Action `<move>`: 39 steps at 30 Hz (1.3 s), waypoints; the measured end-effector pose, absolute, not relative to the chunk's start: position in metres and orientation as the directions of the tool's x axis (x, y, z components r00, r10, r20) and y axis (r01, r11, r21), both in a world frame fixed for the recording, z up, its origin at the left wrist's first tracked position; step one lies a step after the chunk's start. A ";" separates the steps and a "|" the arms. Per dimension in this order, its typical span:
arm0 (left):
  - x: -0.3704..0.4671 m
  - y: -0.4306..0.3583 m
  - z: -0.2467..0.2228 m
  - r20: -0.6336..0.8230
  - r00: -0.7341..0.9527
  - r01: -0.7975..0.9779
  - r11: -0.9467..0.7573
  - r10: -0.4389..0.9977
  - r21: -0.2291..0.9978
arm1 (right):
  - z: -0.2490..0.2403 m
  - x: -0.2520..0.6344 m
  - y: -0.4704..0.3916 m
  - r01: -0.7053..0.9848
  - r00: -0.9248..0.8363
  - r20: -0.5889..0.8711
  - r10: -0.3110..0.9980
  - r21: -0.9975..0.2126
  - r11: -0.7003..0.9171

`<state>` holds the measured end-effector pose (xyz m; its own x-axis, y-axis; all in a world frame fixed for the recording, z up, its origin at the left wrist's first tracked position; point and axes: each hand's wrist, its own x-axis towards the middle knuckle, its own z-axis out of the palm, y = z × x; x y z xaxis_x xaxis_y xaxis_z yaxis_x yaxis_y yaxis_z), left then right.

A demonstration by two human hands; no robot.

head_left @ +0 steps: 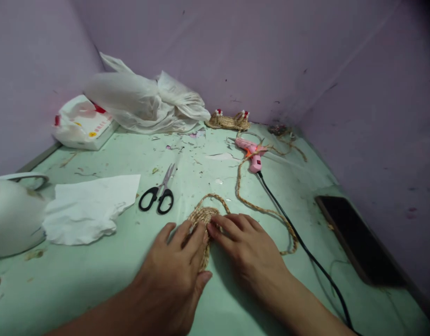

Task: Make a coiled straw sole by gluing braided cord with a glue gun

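Observation:
A flat coil of braided straw rope (205, 213) lies on the pale green table in front of me, partly hidden under my fingers. My left hand (179, 261) rests over its left side, fingers stretched out and slightly apart, thumb off to the side. From the right, my right hand (248, 245) bends its fingers onto the coil's edge and the braid there; its thumb is hidden. The loose braided rope (238, 184) loops out past my right hand and runs back toward a pink glue gun (251, 151). Black-handled scissors (161, 196) lie half open beyond my left hand.
A crumpled white paper (92, 205) and a white rounded object (13, 219) are at left. Behind stand a white box (92, 133), a plastic bag (144, 100) and a woven straw piece (229, 122). The glue gun's black cord (299, 245) passes near a phone (355, 238) at right.

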<state>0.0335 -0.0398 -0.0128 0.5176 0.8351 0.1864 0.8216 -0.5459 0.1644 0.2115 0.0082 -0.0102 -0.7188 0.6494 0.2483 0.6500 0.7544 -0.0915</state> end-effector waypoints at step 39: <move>0.027 -0.012 -0.002 0.154 0.447 0.775 -0.467 0.881 0.426 | -0.008 0.197 0.008 0.645 -0.565 0.387 0.729 -0.343 0.683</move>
<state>0.0274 -0.0122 -0.0020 0.4465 0.8815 0.1536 0.7750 -0.4668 0.4260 0.1973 0.0076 -0.0080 -0.5650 0.7286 0.3871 0.6455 0.6826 -0.3427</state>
